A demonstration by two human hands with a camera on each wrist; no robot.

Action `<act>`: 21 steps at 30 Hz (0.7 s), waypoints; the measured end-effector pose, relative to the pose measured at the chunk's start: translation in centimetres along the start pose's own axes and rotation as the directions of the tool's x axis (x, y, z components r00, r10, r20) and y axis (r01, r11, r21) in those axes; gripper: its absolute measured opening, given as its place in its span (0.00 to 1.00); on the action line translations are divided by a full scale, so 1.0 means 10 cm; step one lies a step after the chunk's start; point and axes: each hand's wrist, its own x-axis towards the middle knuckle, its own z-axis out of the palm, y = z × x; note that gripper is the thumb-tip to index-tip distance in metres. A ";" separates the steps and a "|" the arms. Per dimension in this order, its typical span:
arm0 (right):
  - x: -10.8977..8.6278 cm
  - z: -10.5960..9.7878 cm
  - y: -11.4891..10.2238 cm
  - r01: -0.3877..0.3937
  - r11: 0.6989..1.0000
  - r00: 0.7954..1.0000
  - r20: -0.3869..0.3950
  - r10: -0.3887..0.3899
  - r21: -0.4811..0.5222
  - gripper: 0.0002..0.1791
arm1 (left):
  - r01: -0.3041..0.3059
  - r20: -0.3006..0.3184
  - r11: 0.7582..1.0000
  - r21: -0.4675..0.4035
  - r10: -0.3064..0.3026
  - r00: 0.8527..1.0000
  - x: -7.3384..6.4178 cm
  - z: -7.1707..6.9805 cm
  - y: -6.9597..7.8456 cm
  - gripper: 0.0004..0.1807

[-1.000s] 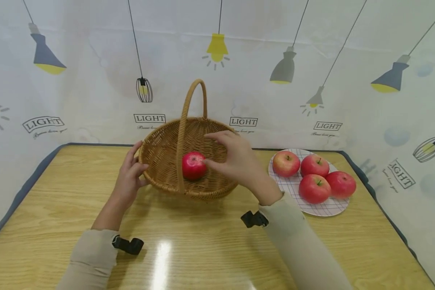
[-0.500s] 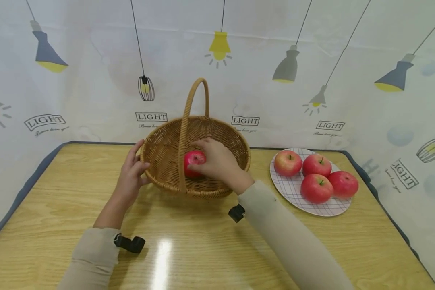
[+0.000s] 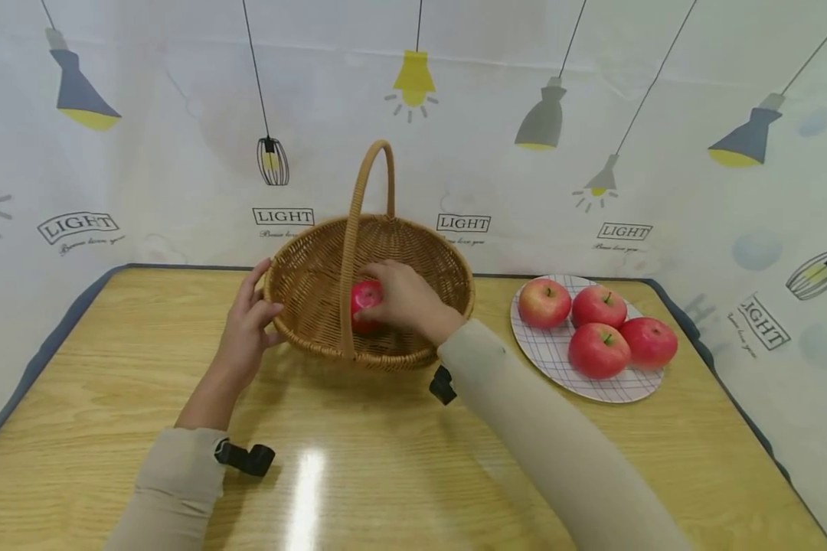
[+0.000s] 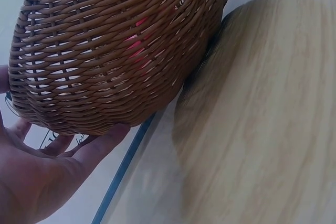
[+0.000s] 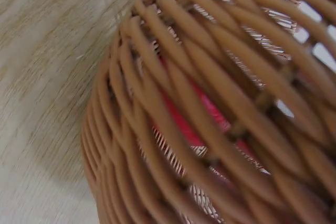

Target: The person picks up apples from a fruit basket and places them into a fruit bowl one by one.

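A wicker basket [image 3: 310, 306] with a tall arched handle stands at the back middle of the table. My left hand [image 3: 244, 321] holds its left side, fingertips at the rim and thumb at the front; the left wrist view shows the fingers spread along the woven wall. Inside the basket, my right hand [image 3: 403, 298] grips a red apple [image 3: 365, 297] just right of the handle, thumb in front and fingers over its far side. The hand hides the apple's right part. Through the weave in the right wrist view, red patches of the apple [image 5: 184, 124] show.
To the right lies a round checked plate [image 3: 544, 360] bearing several red apples [image 3: 599, 350]. A printed cloth backdrop [image 3: 482, 138] rises close behind the basket and along both sides of the wooden table [image 3: 358, 459].
My right hand has moved left and down into the basket, and its fingers have closed round the apple. My left hand stays at the rim. The plate of apples has stayed put.
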 end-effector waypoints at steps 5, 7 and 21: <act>0.06 0.02 0.01 -0.007 0.998 0.999 0.048 0.004 0.058 0.38 | 0.005 -0.009 1.000 -0.006 -0.005 1.000 0.00 0.00 0.00 0.40; 0.08 0.04 0.01 -0.018 0.998 0.998 0.067 0.013 0.066 0.39 | 0.006 -0.014 1.000 -0.009 -0.006 1.000 0.01 0.00 0.00 0.40; 0.17 0.07 0.02 -0.008 0.998 0.993 0.121 0.015 -0.056 0.35 | -0.008 -0.011 1.000 -0.008 0.008 1.000 0.00 0.01 -0.01 0.40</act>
